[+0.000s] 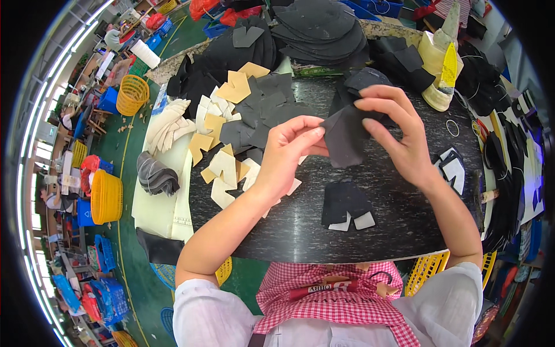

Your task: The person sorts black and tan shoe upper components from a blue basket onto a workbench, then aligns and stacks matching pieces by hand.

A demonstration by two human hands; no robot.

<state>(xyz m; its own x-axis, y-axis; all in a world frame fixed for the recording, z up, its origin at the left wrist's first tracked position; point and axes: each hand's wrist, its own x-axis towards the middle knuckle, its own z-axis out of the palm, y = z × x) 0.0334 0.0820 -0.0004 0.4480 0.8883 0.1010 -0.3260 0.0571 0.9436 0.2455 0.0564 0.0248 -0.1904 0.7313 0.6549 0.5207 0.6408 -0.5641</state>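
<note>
Over the dark table (260, 243), my left hand (289, 153) pinches the left edge of a black cut piece (346, 141) between thumb and fingers. My right hand (399, 127) is at the piece's upper right; its thumb and fingers are spread, curving around dark material. Whether they touch it, I cannot tell. Just beyond lies more black material (370, 80), partly hidden by my right fingers. Nearer me rests a black piece (347, 199) with two white tabs (364, 221) along its near edge. Left of my left hand are scattered cream notched pieces (222, 165) and overlapping black pieces (263, 113).
Large black stacks (318, 29) stand at the far edge. A pale container (436, 75) with a yellow tag is far right. White-and-black pieces (452, 170) lie at the right. At left are fanned cream pieces (167, 127) and a grey bundle (157, 173). Yellow baskets (107, 196) stand beyond.
</note>
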